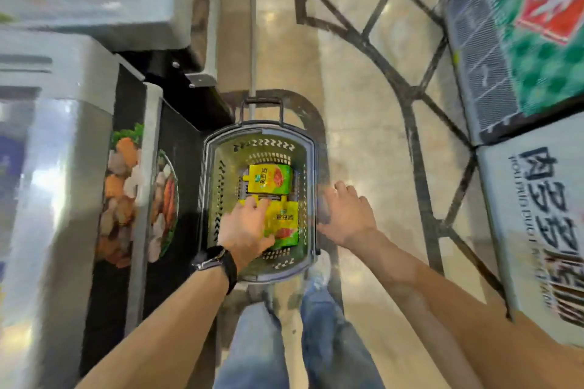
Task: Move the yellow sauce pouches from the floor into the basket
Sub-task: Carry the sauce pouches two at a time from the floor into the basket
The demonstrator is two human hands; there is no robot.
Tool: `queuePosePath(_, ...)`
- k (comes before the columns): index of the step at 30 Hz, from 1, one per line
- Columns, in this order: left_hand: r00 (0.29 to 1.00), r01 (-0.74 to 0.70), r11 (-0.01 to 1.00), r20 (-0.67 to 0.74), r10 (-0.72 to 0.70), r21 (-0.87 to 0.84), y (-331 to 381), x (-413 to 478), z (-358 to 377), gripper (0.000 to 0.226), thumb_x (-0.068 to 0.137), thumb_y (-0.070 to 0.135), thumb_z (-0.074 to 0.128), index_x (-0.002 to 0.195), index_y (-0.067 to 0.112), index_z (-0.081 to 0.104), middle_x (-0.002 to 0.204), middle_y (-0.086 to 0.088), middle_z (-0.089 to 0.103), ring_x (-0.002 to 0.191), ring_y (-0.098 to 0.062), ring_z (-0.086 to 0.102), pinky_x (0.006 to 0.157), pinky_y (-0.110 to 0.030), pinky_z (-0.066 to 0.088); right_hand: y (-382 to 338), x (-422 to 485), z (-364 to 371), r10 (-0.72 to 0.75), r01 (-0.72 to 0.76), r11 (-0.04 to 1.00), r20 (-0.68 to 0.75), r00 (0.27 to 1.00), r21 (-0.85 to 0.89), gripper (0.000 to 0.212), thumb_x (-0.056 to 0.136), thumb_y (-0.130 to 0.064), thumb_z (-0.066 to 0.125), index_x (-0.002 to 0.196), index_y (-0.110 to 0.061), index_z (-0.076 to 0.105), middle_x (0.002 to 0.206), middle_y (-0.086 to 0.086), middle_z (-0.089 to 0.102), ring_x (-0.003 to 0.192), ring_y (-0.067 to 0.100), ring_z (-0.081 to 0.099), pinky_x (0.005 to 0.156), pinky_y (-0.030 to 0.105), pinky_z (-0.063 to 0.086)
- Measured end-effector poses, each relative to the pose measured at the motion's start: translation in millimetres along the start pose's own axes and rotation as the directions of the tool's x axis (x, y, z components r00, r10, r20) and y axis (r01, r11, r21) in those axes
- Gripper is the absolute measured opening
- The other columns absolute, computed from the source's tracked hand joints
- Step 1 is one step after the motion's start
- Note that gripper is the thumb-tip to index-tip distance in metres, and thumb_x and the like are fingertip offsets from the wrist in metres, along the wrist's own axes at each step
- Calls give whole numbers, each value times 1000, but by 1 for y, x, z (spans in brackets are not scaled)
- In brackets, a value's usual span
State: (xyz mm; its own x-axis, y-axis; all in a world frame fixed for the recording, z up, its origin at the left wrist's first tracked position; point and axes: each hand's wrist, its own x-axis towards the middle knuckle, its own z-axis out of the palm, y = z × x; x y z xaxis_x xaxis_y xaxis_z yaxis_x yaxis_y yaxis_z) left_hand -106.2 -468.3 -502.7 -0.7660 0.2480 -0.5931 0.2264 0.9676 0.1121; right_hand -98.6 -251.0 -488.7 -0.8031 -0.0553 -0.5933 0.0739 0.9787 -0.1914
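Observation:
A grey perforated shopping basket [211, 199] stands on the floor in front of my legs. Two yellow-and-green sauce pouches lie flat inside it: one [270, 179] toward the far end, the other [282, 224] toward the near end. My left hand [246, 227] reaches down into the basket and lies over the left part of the near pouch, fingers spread; whether it grips the pouch is hidden. My right hand [346, 215] hovers just outside the basket's right rim, fingers spread and holding nothing.
A chest freezer [63, 167] with a food picture on its dark side stands close on the left. More cabinets [534, 199] with printed sides line the right. The basket's pull handle [261, 110] sticks out at the far end. Tiled floor [363, 104] runs ahead.

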Motion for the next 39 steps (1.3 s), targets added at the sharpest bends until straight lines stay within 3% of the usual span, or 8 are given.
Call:
queuePosePath(4, 997, -81, 993, -13, 82, 83, 27, -46, -20, 69, 87, 59, 56, 144, 25, 38, 131, -3, 51, 119, -27, 55, 89, -42, 54, 9, -73, -8, 113, -112, 993, -15, 993, 46, 72, 84, -45, 66, 144, -21, 33, 147, 8, 33, 136, 29, 35, 104, 45, 39)
queuePosePath(10, 959, -273, 947, -30, 282, 171, 65, -80, -54, 71, 88, 55, 58, 147, 24, 35, 137, -5, 48, 125, -28, 51, 92, -41, 49, 0, -149, -17, 247, -231, 963, -113, 962, 135, 64, 86, -37, 64, 141, -21, 36, 142, 7, 37, 132, 29, 37, 102, 43, 38)
queuePosePath(15, 909, -376, 886, -80, 410, 271, 84, -105, -77, 74, 91, 51, 57, 152, 21, 28, 147, -11, 40, 130, -32, 46, 97, -44, 47, 2, -197, -24, 363, -330, 927, -212, 907, 177, 66, 85, -42, 64, 141, -22, 34, 141, 7, 37, 131, 29, 38, 101, 44, 42)
queuePosePath(19, 863, -437, 833, -105, 495, 339, 103, -126, -88, 71, 91, 52, 58, 149, 22, 30, 140, -10, 45, 125, -32, 50, 95, -45, 48, 10, -239, -17, 468, -403, 877, -271, 841, 261, 68, 83, -41, 65, 140, -23, 35, 141, 6, 38, 131, 28, 39, 101, 42, 42)
queuePosePath(25, 729, -601, 658, -27, 684, 453, 162, -161, -100, 74, 90, 53, 58, 150, 24, 27, 137, -7, 44, 122, -31, 50, 93, -44, 50, 40, -321, 22, 690, -521, 693, -250, 679, 498, 71, 83, -43, 65, 143, -21, 34, 146, 7, 38, 136, 28, 36, 106, 40, 41)
queuePosePath(30, 569, -691, 484, -10, 823, 537, 265, -208, -88, 80, 87, 61, 56, 152, 25, 27, 143, -4, 46, 126, -27, 49, 100, -41, 48, 83, -421, 70, 862, -534, 436, -168, 478, 724, 70, 81, -40, 70, 141, -26, 37, 147, 6, 37, 135, 27, 39, 104, 41, 45)
queuePosePath(36, 369, -781, 233, 128, 920, 579, 400, -304, -9, 76, 85, 65, 58, 146, 28, 34, 135, 0, 50, 119, -24, 54, 93, -39, 50, 128, -565, 175, 975, -488, 130, -23, 219, 863, 78, 81, -42, 67, 147, -20, 31, 148, 6, 33, 134, 26, 39, 101, 39, 46)
queuePosePath(39, 235, -822, 81, 206, 950, 564, 463, -362, 44, 74, 88, 60, 55, 149, 27, 31, 140, 0, 46, 126, -24, 49, 97, -38, 48, 139, -630, 235, 993, -449, -28, 76, 90, 893, 75, 83, -43, 67, 146, -20, 33, 146, 5, 37, 130, 26, 44, 97, 37, 48)
